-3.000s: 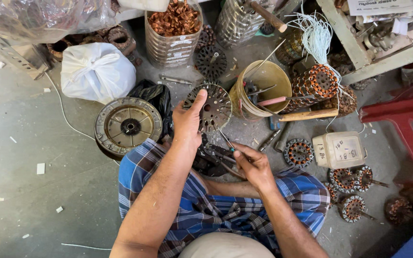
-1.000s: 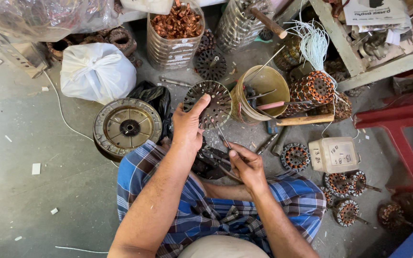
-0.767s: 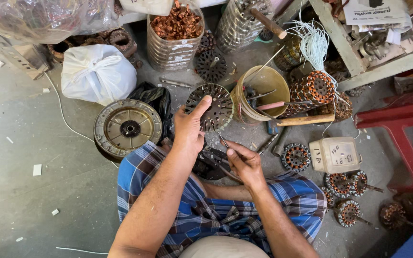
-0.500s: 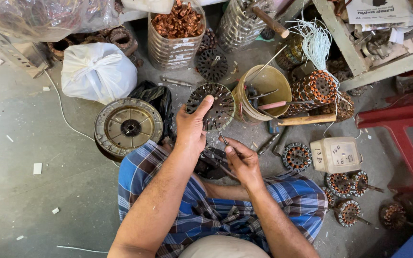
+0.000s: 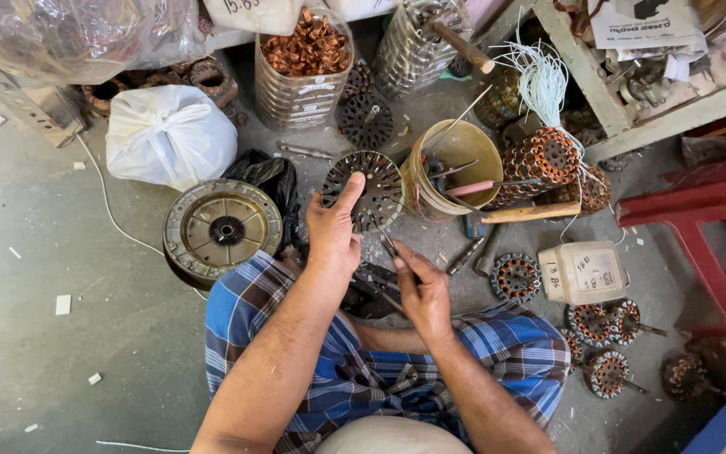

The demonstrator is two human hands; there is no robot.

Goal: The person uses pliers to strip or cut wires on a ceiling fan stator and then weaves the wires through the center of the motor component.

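Just above the middle of the frame, the left hand gripped a dark, round, slotted metal stator core by its lower edge, thumb raised across its face, tilting it up so the slots faced the person. The right hand was closed around a thin metal tool, its tip angled up toward the core's lower rim, apparently to work in the slots. A yellow plastic bucket of hand tools stood just right of the core, within easy reach.
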